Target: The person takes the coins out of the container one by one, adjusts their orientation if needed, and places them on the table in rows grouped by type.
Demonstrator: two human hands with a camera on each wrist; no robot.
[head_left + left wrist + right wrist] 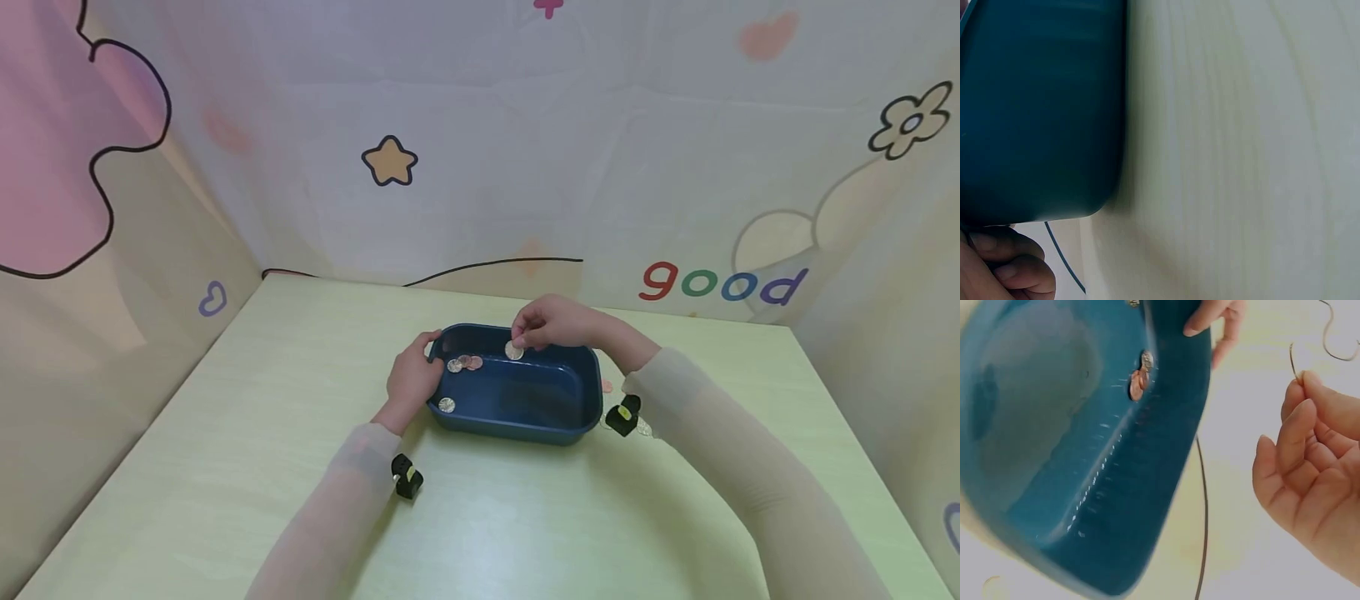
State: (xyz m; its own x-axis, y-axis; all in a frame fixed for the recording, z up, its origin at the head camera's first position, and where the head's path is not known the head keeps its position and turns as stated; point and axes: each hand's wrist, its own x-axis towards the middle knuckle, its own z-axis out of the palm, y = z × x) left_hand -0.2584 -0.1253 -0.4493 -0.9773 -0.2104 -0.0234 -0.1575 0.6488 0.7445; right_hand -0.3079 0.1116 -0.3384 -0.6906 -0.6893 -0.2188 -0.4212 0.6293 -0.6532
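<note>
A dark blue rectangular tub (517,433) stands on the table. At its left end my left hand (415,377) grips the rim, with the thumb over the edge; the left wrist view shows curled fingers (1019,262) by the tub's wall. Over the tub's far side, my right hand (557,322) pinches a silver-coloured coin (513,351) between thumb and fingertip. That coin (1294,362) appears nearly edge-on in the right wrist view. Inside the tub, silver and copper-coloured coins (476,362) lie together near the left end, and one silver coin (447,405) sits in the near left corner.
Right of the tub, a copper-coloured coin (607,386) and a silver one (643,428) lie on the pale table (480,525), partly behind the right wrist's camera (623,415). Printed cloth (480,192) hangs behind the table and at both sides.
</note>
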